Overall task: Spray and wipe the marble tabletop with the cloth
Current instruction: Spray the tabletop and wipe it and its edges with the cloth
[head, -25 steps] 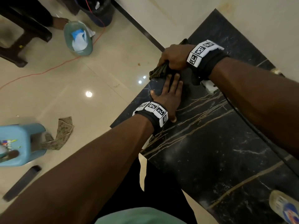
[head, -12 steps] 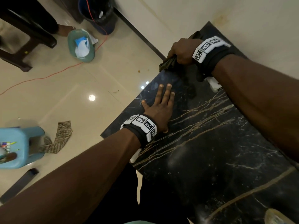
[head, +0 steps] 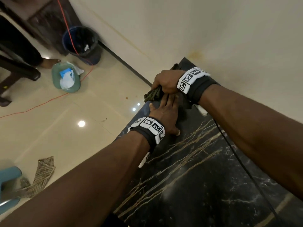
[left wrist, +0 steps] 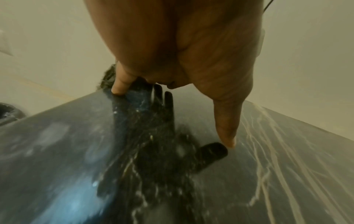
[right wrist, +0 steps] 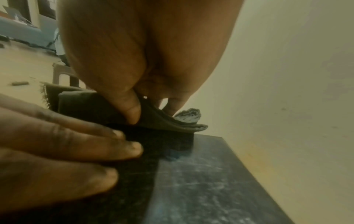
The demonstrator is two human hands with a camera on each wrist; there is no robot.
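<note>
We grip the folded cloth [head: 153, 94] with our right hand [head: 167, 81], fingers curled round it, at the far corner of the marble tabletop [head: 205, 185]. Our left hand [head: 165, 115] lies flat on the marble, fingers straight, fingertips just beside the cloth.

Glossy cream floor [head: 49, 131], plain wall [head: 213, 30]

Right hand [head: 165, 81] fingers curled tight; left hand [head: 165, 115] flat, fingers straight.
</note>
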